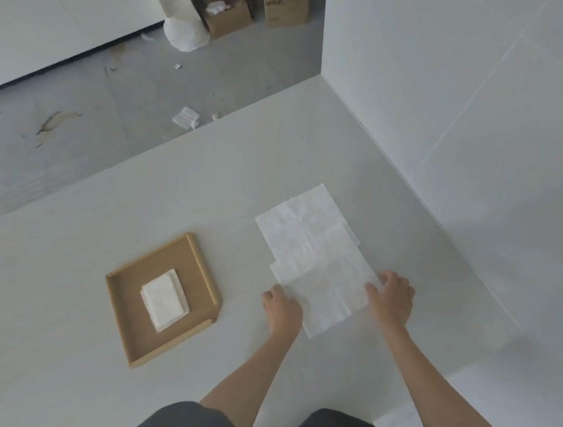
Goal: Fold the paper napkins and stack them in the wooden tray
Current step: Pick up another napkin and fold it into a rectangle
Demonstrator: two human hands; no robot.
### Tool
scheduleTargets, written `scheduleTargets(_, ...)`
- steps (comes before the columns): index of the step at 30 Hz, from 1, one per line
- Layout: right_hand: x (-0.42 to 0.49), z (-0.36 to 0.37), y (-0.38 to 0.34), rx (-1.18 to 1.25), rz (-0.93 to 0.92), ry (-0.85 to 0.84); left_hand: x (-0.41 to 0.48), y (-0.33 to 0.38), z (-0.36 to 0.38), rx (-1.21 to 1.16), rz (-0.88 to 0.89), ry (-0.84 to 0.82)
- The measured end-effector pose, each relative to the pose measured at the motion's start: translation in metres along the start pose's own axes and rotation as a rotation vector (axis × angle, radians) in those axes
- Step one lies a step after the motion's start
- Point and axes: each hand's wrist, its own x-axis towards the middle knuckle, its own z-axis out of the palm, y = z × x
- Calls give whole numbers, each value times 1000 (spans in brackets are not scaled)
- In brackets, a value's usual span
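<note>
Surface [71, 254]: white, carries everything.
Wooden tray [206, 272]: left of the sheets, holding folded napkins [165, 302].
Unfolded napkins [310, 241]: overlapping loosely; risk of lifting two together.
Left hand [280, 304], right hand [392, 293]: fingers curled onto the nearest sheet's side edges; firm pinch unconfirmed. Uneven pull risks a skewed crease.

A white table [71, 254] was set w/ its right edge against a white wall [464, 58] marked by thin seams. Beyond it, a stained grey floor [59, 138] was littered w/ paper scraps [185, 118]; cardboard boxes [284, 3] & a white bag [185, 35] were stacked at the far wall.
</note>
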Motion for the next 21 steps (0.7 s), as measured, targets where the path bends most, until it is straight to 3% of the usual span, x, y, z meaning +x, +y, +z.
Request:
scheduleTargets(8,-9,2,-11,77,-10,10,-14,-21,7,373,219,-203)
scheduleTargets(11,-25,-12,-15,266,-131,39,-18,-26,-1,371,230,-273)
scheduleTargets(14,-38,-35,-33,345,-364,-25,-23,-27,-18,320,169,-242)
scheduleTargets(17,-53,-61,-76,267,-666,-173,-27,-26,-49,189,172,-170)
scheduleTargets(21,-94,-109,-154,106,-937,-641,-45,-14,-116,-120,313,-151)
